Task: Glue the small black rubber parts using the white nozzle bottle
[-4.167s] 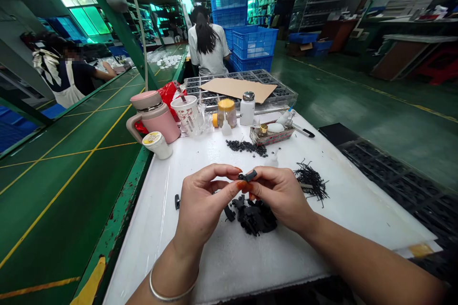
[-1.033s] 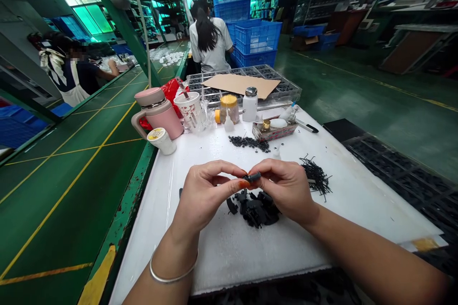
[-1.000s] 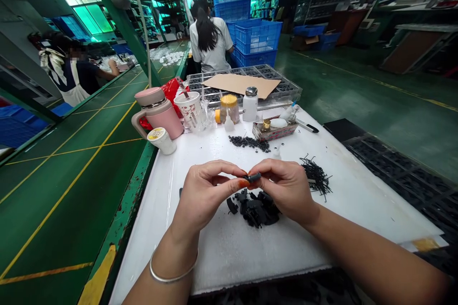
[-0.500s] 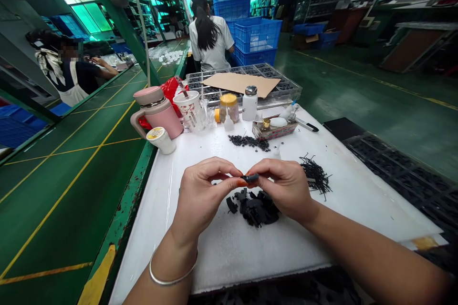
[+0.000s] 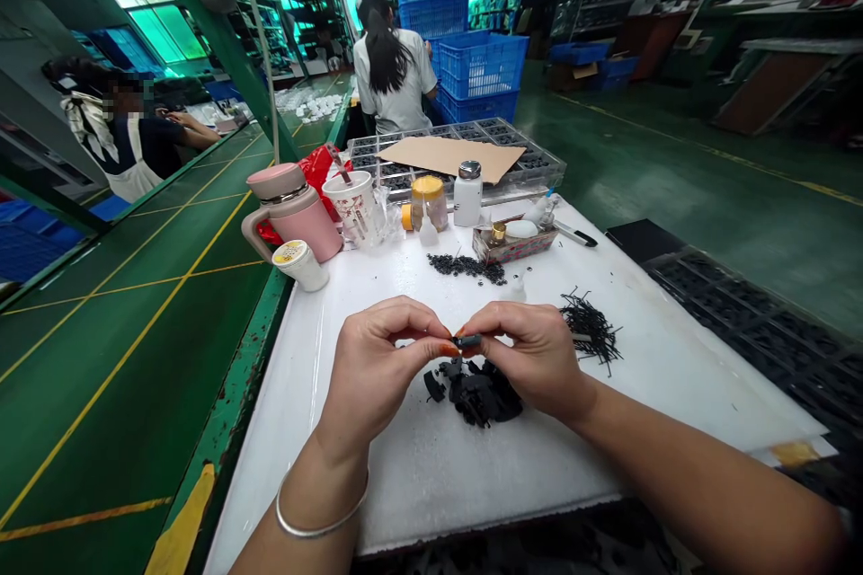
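Between my fingertips is a small black plastic part (image 5: 467,341), held above the white work surface. My left hand (image 5: 384,359) pinches its left end with thumb and forefinger. On its right end, my right hand (image 5: 529,350) has a like pinch; the fingers hide much of the part. Just below both hands lies a heap of black plastic pieces (image 5: 482,393). Beyond them is a scatter of small black rings (image 5: 467,268). Thin black pins (image 5: 591,326) are piled to the right of my right hand.
A pink mug (image 5: 297,211), a paper cup (image 5: 354,207), a yellow-lidded jar (image 5: 430,199), a white bottle (image 5: 467,195) and a small box (image 5: 516,241) stand at the back. A green conveyor (image 5: 135,314) runs along the left. Two people (image 5: 391,72) work farther off.
Both hands keep their pinch on the small black part, which has tilted slightly toward level. The whole view has shifted a little.
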Motion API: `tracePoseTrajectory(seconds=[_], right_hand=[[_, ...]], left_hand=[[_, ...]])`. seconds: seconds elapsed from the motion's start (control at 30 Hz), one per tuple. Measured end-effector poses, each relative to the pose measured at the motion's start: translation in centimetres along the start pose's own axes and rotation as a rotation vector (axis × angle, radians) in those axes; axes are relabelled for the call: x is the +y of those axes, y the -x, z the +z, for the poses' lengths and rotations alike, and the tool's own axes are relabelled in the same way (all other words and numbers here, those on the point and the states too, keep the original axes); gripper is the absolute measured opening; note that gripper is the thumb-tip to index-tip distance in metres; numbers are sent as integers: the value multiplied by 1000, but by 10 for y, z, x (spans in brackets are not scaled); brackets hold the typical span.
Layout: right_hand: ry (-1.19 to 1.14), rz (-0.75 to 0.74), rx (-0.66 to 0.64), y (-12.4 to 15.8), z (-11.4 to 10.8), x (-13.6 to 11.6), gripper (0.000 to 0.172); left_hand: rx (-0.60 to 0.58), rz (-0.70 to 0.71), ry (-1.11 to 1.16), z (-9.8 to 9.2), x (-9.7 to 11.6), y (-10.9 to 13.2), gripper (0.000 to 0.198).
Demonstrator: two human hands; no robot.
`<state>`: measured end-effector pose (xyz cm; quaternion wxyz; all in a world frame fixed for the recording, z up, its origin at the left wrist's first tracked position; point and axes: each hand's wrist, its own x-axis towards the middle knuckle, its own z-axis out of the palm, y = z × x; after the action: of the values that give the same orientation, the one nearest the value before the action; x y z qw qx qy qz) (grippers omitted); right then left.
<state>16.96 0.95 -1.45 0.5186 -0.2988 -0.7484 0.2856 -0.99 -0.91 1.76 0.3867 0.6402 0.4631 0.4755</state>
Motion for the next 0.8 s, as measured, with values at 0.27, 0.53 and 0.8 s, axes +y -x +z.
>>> tracePoseTrajectory(seconds=[0.27,0.53,0.8], right_hand=[[-7,-31,10,0,1,1,22],[-21,-10,7,1,0,0,24],[-39,10,6,1,1,0,24]], left_hand=[[16,52,-29,0,0,1,11],[34,92,-38,1,-2,2,11],[38,122,-58,1,-2,1,11]])
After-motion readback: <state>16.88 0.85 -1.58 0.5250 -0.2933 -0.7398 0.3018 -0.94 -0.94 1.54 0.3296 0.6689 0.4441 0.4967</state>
